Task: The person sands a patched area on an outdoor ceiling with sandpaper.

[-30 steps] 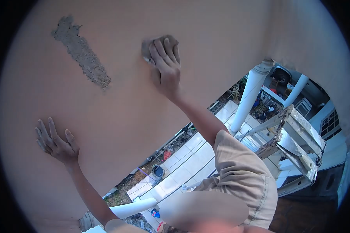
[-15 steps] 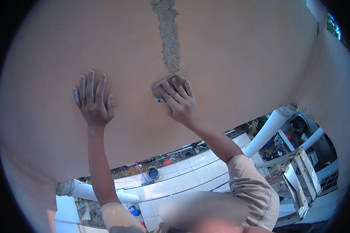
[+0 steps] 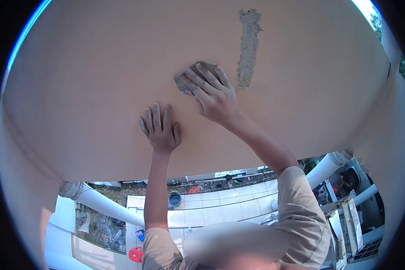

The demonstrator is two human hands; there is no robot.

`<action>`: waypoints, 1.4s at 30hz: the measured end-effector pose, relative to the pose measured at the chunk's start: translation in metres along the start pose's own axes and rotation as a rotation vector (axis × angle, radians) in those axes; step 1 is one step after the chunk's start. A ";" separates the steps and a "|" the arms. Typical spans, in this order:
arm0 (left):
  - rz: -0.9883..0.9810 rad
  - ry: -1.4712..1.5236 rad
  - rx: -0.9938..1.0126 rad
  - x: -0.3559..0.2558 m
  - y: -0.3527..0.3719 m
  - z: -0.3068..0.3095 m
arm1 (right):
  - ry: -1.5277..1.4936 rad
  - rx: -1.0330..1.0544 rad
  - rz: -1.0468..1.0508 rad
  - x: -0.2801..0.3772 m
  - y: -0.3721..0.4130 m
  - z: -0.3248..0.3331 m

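Note:
My right hand point(image 3: 213, 94) presses a grey sheet of sandpaper point(image 3: 184, 81) flat against a smooth beige wall point(image 3: 99, 90). Its fingers are spread over the sheet. Just right of it runs a rough vertical strip of grey mortar point(image 3: 248, 47) set in the wall. My left hand point(image 3: 161, 130) lies flat on the wall below and left of the right hand, fingers apart, holding nothing.
Far below the wall's lower edge lie a tiled patio point(image 3: 220, 204), white columns point(image 3: 101, 202), a dark bucket point(image 3: 174, 198) and a red object point(image 3: 135, 254). A paint-stained scaffold frame point(image 3: 348, 229) stands at the lower right.
The view has swung, so the mortar strip now sits right of my right hand. My right hand with the sandpaper slid off the strip's foot to its left. My left hand moved closer under the right.

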State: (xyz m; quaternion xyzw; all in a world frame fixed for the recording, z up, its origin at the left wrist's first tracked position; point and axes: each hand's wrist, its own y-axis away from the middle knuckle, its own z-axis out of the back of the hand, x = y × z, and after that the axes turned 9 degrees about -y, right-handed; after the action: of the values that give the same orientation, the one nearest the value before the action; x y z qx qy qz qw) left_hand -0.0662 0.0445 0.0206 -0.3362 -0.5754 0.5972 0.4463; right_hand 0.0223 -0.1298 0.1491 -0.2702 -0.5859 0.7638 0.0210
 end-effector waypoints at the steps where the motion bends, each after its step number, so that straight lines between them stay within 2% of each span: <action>1: 0.016 -0.003 0.009 -0.008 0.013 -0.002 | -0.036 -0.027 0.034 -0.016 -0.030 0.005; 2: 0.031 0.005 0.021 -0.016 0.021 -0.003 | -0.062 -0.047 0.063 -0.031 -0.063 0.010; 3: 0.033 -0.006 0.023 -0.019 0.022 -0.003 | -0.071 0.033 -0.138 -0.042 -0.110 0.020; 5: -0.012 0.013 -0.012 -0.021 0.024 -0.002 | -0.095 0.120 -0.323 -0.056 -0.172 0.021; 6: 0.003 -0.002 -0.016 -0.023 0.026 -0.003 | -0.016 0.229 -0.511 -0.054 -0.193 0.012; 8: 0.000 0.029 -0.013 -0.023 0.034 -0.003 | 0.073 0.087 -0.314 -0.019 -0.177 -0.012; 9: 0.006 0.014 -0.023 -0.024 0.042 -0.006 | 0.083 -0.174 0.070 0.012 -0.126 -0.032; 11: -0.039 0.061 0.031 -0.036 0.070 -0.010 | -0.120 0.121 0.351 0.057 -0.051 -0.055; 14: -0.064 0.048 -0.001 -0.045 0.083 -0.012 | -0.216 0.135 0.411 0.035 -0.096 -0.049; 15: -0.048 0.057 -0.010 -0.046 0.081 -0.010 | -0.170 0.022 0.409 0.020 -0.139 -0.044; 16: -0.043 0.048 -0.015 -0.047 0.078 -0.012 | -0.175 0.018 0.418 0.005 -0.177 -0.042; 18: -0.035 0.043 -0.065 -0.048 0.078 -0.011 | -0.036 -0.088 0.224 -0.018 -0.251 -0.042; 20: -0.011 0.045 -0.052 -0.048 0.081 -0.011 | 0.086 -0.197 0.026 -0.014 -0.291 -0.047; 22: 0.011 0.069 -0.054 -0.046 0.081 -0.012 | 0.034 -0.058 0.216 0.051 -0.226 -0.074; 23: 0.012 0.081 -0.040 -0.046 0.082 -0.011 | -0.012 0.068 0.429 0.087 -0.179 -0.094; 25: 0.022 0.091 -0.034 -0.048 0.082 -0.009 | -0.198 0.051 0.626 0.119 -0.120 -0.122; 28: -0.039 0.077 -0.032 -0.039 0.080 -0.010 | -0.175 0.112 0.641 0.076 -0.187 -0.111; 29: -0.040 0.083 -0.039 -0.040 0.081 -0.010 | -0.122 -0.035 0.577 0.057 -0.229 -0.098; 30: -0.041 0.092 -0.044 -0.043 0.082 -0.009 | -0.106 0.441 -0.095 0.063 -0.278 -0.064; 31: -0.030 0.084 -0.047 -0.042 0.080 -0.010 | -0.124 0.467 -0.291 0.059 -0.314 -0.047; 32: -0.031 0.089 -0.051 -0.041 0.079 -0.010 | -0.150 0.428 -0.328 0.060 -0.320 -0.050; 33: -0.032 0.096 -0.050 -0.041 0.080 -0.007 | -0.141 0.344 -0.243 0.070 -0.312 -0.067; 34: -0.020 0.084 -0.053 -0.042 0.081 -0.004 | -0.107 0.164 -0.022 0.086 -0.286 -0.094; 35: -0.002 0.104 -0.051 -0.041 0.079 -0.003 | -0.113 -0.019 0.307 0.115 -0.242 -0.129; 36: 0.014 0.126 -0.049 -0.042 0.077 -0.002 | -0.188 0.011 0.500 0.149 -0.192 -0.153; 38: 0.018 0.144 -0.056 -0.044 0.083 -0.006 | -0.262 0.346 0.767 0.197 -0.099 -0.179; 41: 0.012 0.126 -0.074 -0.038 0.079 -0.005 | -0.384 0.363 0.689 0.174 -0.145 -0.168; 42: -0.003 0.127 -0.075 -0.039 0.078 -0.003 | -0.189 0.265 0.649 0.161 -0.181 -0.167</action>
State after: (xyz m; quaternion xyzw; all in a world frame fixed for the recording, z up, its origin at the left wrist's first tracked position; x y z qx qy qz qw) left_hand -0.0600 0.0143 -0.0615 -0.3893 -0.5683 0.5520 0.4698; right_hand -0.0934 0.1302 0.2227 -0.3653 -0.3650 0.8215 -0.2418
